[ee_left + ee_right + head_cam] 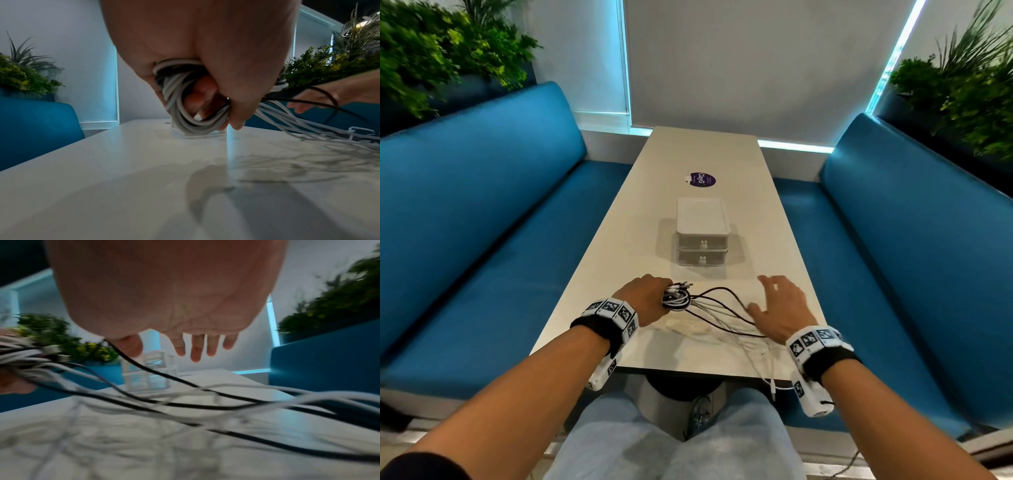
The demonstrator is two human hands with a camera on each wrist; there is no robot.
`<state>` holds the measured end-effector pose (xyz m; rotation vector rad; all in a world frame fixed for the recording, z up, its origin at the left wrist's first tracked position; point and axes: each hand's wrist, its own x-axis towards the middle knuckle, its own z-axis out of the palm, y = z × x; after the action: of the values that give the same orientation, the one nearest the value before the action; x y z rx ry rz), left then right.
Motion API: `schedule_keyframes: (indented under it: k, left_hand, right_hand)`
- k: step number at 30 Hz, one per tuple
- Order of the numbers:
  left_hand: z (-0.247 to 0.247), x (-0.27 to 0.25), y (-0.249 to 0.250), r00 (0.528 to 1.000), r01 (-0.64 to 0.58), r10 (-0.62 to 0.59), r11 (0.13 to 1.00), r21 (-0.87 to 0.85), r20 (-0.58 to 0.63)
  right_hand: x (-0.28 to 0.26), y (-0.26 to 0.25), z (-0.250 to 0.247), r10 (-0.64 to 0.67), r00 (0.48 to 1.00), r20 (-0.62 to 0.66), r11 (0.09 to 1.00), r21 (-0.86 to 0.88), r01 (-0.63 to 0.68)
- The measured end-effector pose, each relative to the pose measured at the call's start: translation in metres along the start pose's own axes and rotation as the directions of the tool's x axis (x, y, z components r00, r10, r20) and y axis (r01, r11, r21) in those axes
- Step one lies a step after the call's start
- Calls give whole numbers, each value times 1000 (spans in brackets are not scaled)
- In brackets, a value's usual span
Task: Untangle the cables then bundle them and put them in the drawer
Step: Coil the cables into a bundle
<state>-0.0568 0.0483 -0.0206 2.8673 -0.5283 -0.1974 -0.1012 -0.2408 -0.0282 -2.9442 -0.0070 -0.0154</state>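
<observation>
My left hand point(650, 298) grips a coiled bundle of white and black cables point(677, 297) just above the near part of the table; in the left wrist view the fingers point(202, 92) curl round the coils point(180, 100). Loose cable strands point(726, 313) trail rightward from the bundle across the table and under my right hand point(779, 306). That hand hovers flat over them with its fingers point(195, 348) spread and straight, holding nothing. A small white two-drawer box point(702, 236) stands mid-table beyond both hands, both drawers closed.
One white cable end point(774, 387) hangs over the table's near edge point(688, 371). A purple round sticker point(700, 180) lies beyond the drawer box. Blue benches point(482, 222) flank the narrow table, with plants point(431, 51) behind them.
</observation>
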Motion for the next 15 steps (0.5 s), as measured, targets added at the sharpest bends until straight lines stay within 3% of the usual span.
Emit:
schedule_keyframes:
  k: [3,5,8,11,15]
  left_hand:
    - [1,-1,4,999,-30,31,999,26,-14]
    - [0,-3,6,998,-54,56,995,82,-22]
    - [-2,-4,5,999,-51,53,988,149,-10]
    - [-2,-5,0,997,-71,74,972,225,-5]
    - [-3,-5,2,998,-62,62,989,133,7]
  right_hand:
    - [-3,-44,-3,-251,967,43,964,104,245]
    - [-2,-69,-4,-331,941,73,930,197,311]
    - [4,-86,-1,-250,963,98,863,474,175]
    - [9,-86,1,-205,970,134,816,570,93]
    - [8,-85,1,-189,980,64,723,685,94]
